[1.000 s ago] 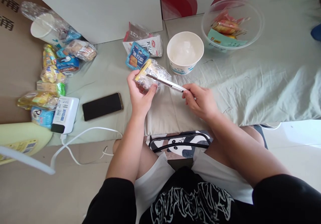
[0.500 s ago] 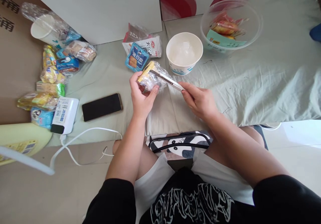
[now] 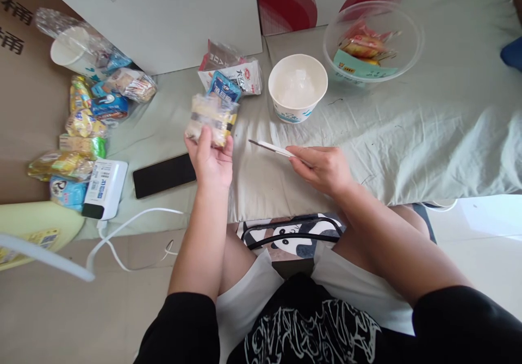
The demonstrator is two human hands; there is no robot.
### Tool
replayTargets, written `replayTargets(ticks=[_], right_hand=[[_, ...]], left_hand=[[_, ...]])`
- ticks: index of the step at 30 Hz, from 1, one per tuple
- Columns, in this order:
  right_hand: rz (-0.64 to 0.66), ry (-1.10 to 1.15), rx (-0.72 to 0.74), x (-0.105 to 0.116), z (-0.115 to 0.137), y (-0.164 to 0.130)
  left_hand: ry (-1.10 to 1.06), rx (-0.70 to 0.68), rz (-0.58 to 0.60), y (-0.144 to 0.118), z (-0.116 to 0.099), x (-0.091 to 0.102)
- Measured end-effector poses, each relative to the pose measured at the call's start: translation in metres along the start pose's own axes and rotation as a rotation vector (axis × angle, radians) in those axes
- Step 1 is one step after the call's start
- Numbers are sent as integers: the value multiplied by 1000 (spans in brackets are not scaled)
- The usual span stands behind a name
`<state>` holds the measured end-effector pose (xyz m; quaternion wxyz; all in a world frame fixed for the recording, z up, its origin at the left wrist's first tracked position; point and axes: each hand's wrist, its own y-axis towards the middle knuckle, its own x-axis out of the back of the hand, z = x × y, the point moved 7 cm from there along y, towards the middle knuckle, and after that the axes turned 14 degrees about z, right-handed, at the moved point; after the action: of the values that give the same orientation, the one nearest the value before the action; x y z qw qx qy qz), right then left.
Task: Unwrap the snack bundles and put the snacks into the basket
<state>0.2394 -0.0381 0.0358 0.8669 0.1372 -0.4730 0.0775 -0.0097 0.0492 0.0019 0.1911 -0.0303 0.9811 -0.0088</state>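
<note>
Head view: left hand [image 3: 212, 160] pinches snack packet [image 3: 211, 118] — right hand [image 3: 324, 167] grips scissors [image 3: 271, 148], well apart.

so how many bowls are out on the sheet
2. A white paper bowl sits just beyond the scissors; a clear plastic bowl holding snack packets stands further right. Others may be hidden.

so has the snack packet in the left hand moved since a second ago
Yes. The snack packet in the left hand has gone left, away from the paper bowl and off the blade.
</note>
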Motion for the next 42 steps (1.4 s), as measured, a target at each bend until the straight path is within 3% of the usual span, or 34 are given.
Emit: replayTargets(ticks=[3,6,10,14,18,21,24,31,33,35,38,40,42], right_hand=[[-110,2,-50,13,-7,-2],[-150,-42,-99,16,-13,0],[-107,-89,-63,4,-13,6],[-128,-23,-34,4,-15,7],[-105,204,63,5,-11,7],[-103,293,98,6,-5,7],[-101,268,31,9,-5,8],[-210,240,-123,26,-23,1],[-284,246,-166,32,-29,-3],[-332,258,-142,37,-29,-6],[-258,247,17,35,-17,-2],[-161,192,76,29,-11,1],[-108,132,37,24,-13,2]], left_hand=[[-57,27,-14,5,2,6],[-26,-24,114,4,0,-5],[31,-36,270,-5,4,-27],[52,103,343,-14,15,-37],[63,284,431,-26,27,-47],[113,328,489,-32,31,-56],[177,252,440,-28,27,-54],[409,-22,37,-5,4,-2],[444,-82,55,-5,-1,1],[464,-107,197,-7,-3,-10],[577,-120,404,-15,-3,-32],[666,-123,387,-18,-5,-36],[676,-101,289,-16,-7,-30]])
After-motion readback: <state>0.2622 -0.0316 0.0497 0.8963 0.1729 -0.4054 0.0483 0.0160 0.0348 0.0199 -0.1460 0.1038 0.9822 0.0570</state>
